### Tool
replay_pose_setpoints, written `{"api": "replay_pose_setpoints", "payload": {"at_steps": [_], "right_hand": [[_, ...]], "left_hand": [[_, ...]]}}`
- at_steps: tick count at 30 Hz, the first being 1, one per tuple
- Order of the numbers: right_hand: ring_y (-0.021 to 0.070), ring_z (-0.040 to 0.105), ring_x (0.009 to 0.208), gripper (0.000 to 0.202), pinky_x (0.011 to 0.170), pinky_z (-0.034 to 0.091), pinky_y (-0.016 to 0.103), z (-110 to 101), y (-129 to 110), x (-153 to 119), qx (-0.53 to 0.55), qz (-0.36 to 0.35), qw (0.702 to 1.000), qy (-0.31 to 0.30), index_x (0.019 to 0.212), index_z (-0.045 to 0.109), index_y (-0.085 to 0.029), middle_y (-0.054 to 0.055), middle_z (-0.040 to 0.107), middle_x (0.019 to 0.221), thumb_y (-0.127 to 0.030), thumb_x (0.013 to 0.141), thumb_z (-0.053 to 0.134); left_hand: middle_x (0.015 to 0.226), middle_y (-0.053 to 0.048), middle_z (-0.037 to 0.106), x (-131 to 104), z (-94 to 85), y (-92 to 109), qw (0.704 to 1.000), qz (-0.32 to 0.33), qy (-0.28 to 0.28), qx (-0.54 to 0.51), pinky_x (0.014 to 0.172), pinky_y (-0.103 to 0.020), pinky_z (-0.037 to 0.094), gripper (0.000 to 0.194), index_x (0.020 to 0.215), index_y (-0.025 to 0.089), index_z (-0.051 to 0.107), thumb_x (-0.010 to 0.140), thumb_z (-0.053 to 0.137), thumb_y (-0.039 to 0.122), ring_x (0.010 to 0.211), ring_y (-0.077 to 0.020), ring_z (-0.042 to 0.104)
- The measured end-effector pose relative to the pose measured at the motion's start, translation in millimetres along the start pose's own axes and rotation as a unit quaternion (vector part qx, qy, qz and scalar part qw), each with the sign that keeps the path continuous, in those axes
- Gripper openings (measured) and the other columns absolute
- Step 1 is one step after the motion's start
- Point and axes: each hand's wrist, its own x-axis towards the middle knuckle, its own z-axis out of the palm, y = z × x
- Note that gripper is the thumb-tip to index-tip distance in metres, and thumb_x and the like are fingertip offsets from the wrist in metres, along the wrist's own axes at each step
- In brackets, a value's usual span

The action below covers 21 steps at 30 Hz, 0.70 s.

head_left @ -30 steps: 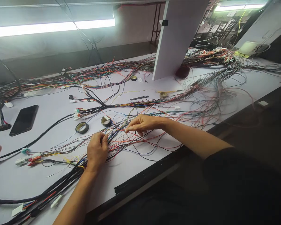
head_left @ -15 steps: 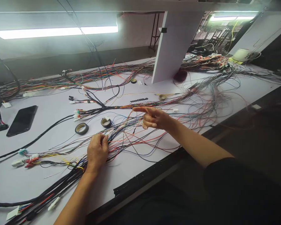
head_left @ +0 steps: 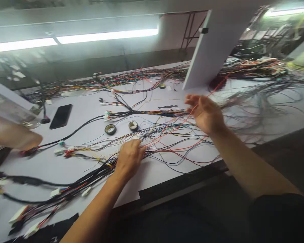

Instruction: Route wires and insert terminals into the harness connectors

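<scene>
My left hand [head_left: 129, 157] is closed round a bundle of thin wires [head_left: 116, 161] low on the white table. Black wrapped branches run from that bundle to the lower left. My right hand [head_left: 206, 113] is raised over the wires at centre right, fingers bent, with a red wire [head_left: 180, 124] passing by its fingers and thumb. That wire slants up to the right past the hand. A second harness [head_left: 131, 112] lies behind my hands, its branches ending in connectors. Two tape rolls [head_left: 110, 129], [head_left: 133, 126] sit between the harnesses.
A phone [head_left: 61, 116] lies at the left, near another person's hand [head_left: 12, 133]. A white upright panel [head_left: 209, 50] rises behind my right hand. Many loose wires [head_left: 263, 98] spread to the right, and a long wire pile [head_left: 86, 87] lines the back.
The view has swung left. My right hand has moved right and up from its pointing pose, and a red wire now stretches by its fingers. The other person's hand shows more.
</scene>
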Motion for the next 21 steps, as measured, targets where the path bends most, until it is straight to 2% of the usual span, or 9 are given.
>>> {"api": "replay_pose_setpoints", "payload": {"at_steps": [3, 5, 7, 10, 13, 15, 17, 19, 21], "right_hand": [[0.0144, 0.062, 0.09, 0.031, 0.066, 0.049, 0.025, 13, 4, 10, -0.042, 0.0, 0.999, 0.024, 0.095, 0.066, -0.025, 0.003, 0.064, 0.108, -0.054, 0.085, 0.06], [0.0133, 0.061, 0.084, 0.032, 0.063, 0.048, 0.024, 36, 5, 14, -0.071, -0.011, 0.997, 0.003, 0.097, 0.066, -0.023, 0.004, 0.065, 0.106, -0.053, 0.087, 0.058], [0.0127, 0.061, 0.079, 0.034, 0.061, 0.046, 0.024, 67, 7, 13, -0.094, -0.026, 0.994, -0.047, 0.097, 0.067, -0.021, 0.005, 0.066, 0.102, -0.052, 0.089, 0.056], [0.0131, 0.06, 0.077, 0.035, 0.064, 0.046, 0.025, 120, 20, 7, -0.126, -0.046, 0.976, -0.173, 0.096, 0.068, -0.017, 0.006, 0.067, 0.094, -0.048, 0.092, 0.053], [0.0141, 0.06, 0.079, 0.028, 0.068, 0.045, 0.027, 167, 42, -3, -0.222, -0.05, 0.926, -0.302, 0.1, 0.069, -0.016, 0.005, 0.068, 0.096, -0.039, 0.093, 0.053], [0.0161, 0.062, 0.084, 0.023, 0.069, 0.043, 0.028, 190, 54, -10, -0.329, -0.035, 0.867, -0.373, 0.105, 0.069, -0.02, 0.004, 0.068, 0.101, -0.035, 0.092, 0.056], [0.0195, 0.061, 0.092, 0.024, 0.069, 0.04, 0.029, 204, 60, -18, -0.415, -0.039, 0.805, -0.422, 0.111, 0.067, -0.023, 0.003, 0.067, 0.109, -0.034, 0.091, 0.058], [0.0216, 0.06, 0.097, 0.026, 0.069, 0.038, 0.03, 213, 61, -26, -0.456, -0.073, 0.769, -0.442, 0.114, 0.066, -0.023, 0.005, 0.065, 0.114, -0.035, 0.092, 0.057], [0.0211, 0.06, 0.098, 0.024, 0.071, 0.036, 0.03, 219, 58, -33, -0.46, -0.117, 0.758, -0.447, 0.11, 0.067, -0.023, 0.005, 0.066, 0.111, -0.035, 0.095, 0.053]], "left_hand": [[0.128, -0.015, 0.057, -17, 0.1, 10, 0.998, 0.05, -0.034, 0.032, 0.1, -0.046, 0.044, 0.038, 0.123, 0.013, 0.052, 0.093, 0.046, 0.035, 0.117, -0.0274, 0.053], [0.135, -0.015, 0.052, -26, 2.3, 15, 0.995, 0.058, -0.057, 0.05, 0.105, -0.049, 0.04, 0.04, 0.127, 0.013, 0.052, 0.093, 0.047, 0.033, 0.126, -0.0297, 0.047], [0.139, -0.016, 0.048, -33, 3.6, 18, 0.995, 0.055, -0.067, 0.053, 0.107, -0.052, 0.037, 0.043, 0.13, 0.012, 0.049, 0.092, 0.049, 0.032, 0.13, -0.031, 0.042], [0.142, -0.016, 0.045, -39, -0.3, 22, 0.997, 0.05, -0.04, 0.032, 0.109, -0.052, 0.035, 0.043, 0.131, 0.013, 0.048, 0.092, 0.05, 0.029, 0.134, -0.0294, 0.039], [0.135, -0.013, 0.053, -48, -15.9, 17, 0.999, 0.038, 0.033, -0.015, 0.108, -0.047, 0.038, 0.034, 0.125, 0.018, 0.053, 0.091, 0.051, 0.021, 0.128, -0.024, 0.045], [0.123, -0.01, 0.06, -59, -32.1, 4, 0.995, 0.005, 0.096, -0.03, 0.103, -0.041, 0.043, 0.03, 0.119, 0.02, 0.056, 0.089, 0.052, 0.017, 0.119, -0.0202, 0.052], [0.115, -0.009, 0.063, -74, -49.2, -16, 0.988, -0.04, 0.146, 0.004, 0.098, -0.04, 0.046, 0.027, 0.115, 0.02, 0.057, 0.089, 0.054, 0.017, 0.111, -0.02, 0.056], [0.116, -0.011, 0.062, -89, -63.3, -37, 0.982, -0.079, 0.152, 0.073, 0.097, -0.043, 0.044, 0.027, 0.116, 0.019, 0.057, 0.089, 0.055, 0.02, 0.111, -0.023, 0.055], [0.118, -0.011, 0.062, -102, -71.3, -55, 0.979, -0.101, 0.132, 0.118, 0.097, -0.045, 0.042, 0.027, 0.115, 0.019, 0.058, 0.089, 0.055, 0.024, 0.111, -0.0249, 0.055]]}}
